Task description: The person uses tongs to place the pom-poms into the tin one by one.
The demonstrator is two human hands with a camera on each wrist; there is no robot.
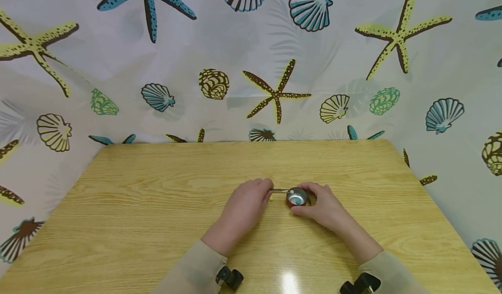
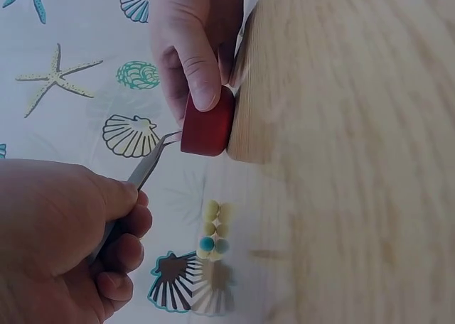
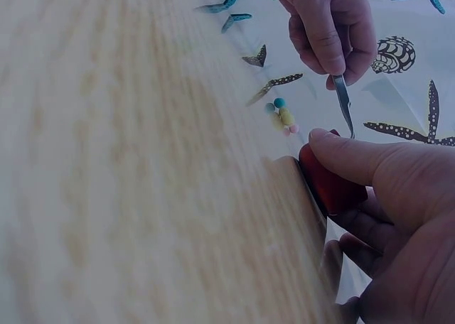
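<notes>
My left hand (image 1: 246, 203) pinches a pair of metal tweezers (image 2: 146, 166) between thumb and fingers. Their tips reach over the rim of a small round cup (image 2: 208, 128), red outside and silvery inside. In the head view, a whitish ball (image 1: 292, 192) shows by the tips at the cup's rim, and a teal ball (image 1: 298, 201) shows inside the cup. My right hand (image 1: 324, 204) grips the cup from its right side, thumb on the near side and fingers behind. Several small balls (image 3: 286, 116) in yellow, teal and pink lie on the table left of the cup.
Everything stands on a wood-grain table (image 1: 149, 207). A white cloth (image 1: 235, 45) printed with starfish and shells hangs behind the table and along its sides. Each sleeve carries a small black wrist camera (image 1: 230, 278).
</notes>
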